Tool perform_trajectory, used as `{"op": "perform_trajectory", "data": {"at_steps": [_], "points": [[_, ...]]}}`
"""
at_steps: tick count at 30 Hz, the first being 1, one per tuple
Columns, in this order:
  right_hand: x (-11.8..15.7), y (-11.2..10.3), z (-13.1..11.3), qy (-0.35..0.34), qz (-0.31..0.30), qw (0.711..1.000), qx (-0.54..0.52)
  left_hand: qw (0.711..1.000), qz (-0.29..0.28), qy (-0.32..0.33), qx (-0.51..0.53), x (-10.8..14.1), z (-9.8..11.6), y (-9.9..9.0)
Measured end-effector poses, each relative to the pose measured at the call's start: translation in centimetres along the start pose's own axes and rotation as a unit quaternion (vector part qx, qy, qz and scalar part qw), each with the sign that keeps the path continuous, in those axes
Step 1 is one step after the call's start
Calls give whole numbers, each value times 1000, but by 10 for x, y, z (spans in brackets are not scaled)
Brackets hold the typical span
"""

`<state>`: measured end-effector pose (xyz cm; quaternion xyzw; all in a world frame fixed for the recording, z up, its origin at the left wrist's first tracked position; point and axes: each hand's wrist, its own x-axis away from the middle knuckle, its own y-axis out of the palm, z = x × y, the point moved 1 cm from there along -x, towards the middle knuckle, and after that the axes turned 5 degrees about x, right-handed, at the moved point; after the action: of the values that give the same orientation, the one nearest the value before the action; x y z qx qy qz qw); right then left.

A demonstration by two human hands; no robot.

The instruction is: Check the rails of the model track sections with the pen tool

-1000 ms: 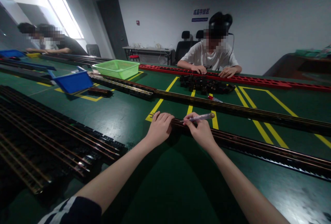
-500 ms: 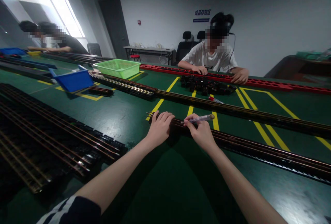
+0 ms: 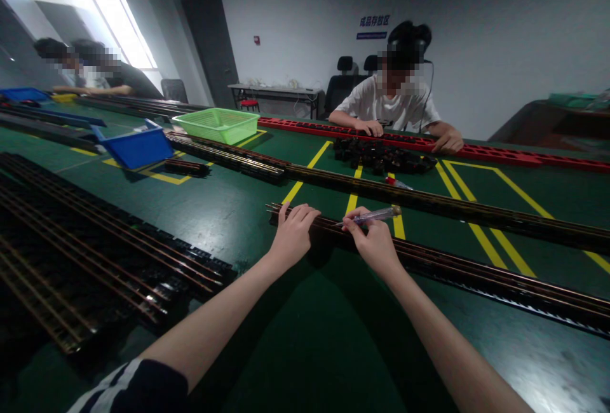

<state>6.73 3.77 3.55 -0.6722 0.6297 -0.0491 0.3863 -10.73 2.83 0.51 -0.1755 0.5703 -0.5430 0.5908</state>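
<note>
A long black strip with copper-coloured rods (image 3: 457, 260) runs across the table in front of me, its rod ends poking out at the left. Near that end my left hand (image 3: 294, 235) is closed over the strip, fingers on the far side. Just to the right, my right hand (image 3: 374, 241) grips a small screwdriver with a clear handle (image 3: 379, 215). The screwdriver lies at a low slant, its thin shaft pointing left and down to the strip. Its tip meets or nearly meets the strip; exact contact is too small to tell.
Several similar strips (image 3: 109, 241) lie at left. Beyond my hands are another long strip (image 3: 429, 203), a pile of black parts (image 3: 381, 157), a green basket (image 3: 219, 126) and a blue bin (image 3: 136, 146). Across the table, a person (image 3: 395, 105) handles a red rail (image 3: 505, 151).
My right hand and the screwdriver have shifted slightly to the right along the strip. The strip's left end sits a little further left. My left hand has barely moved.
</note>
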Motion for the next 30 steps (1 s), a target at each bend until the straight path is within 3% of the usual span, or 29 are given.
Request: {"op": "perform_trajectory", "data": {"at_steps": [4,19,30], "points": [[0,2,1,-23,-15,1000,-7,1000,2,4,8,0,-1,-1],[1,1,0,11,-15,1000,-22,1000,-26,-4,3,-1,2,-1],[1,0,-1,25,-10,999,-39,1000,-7,3,-14,0,0,4]]}}
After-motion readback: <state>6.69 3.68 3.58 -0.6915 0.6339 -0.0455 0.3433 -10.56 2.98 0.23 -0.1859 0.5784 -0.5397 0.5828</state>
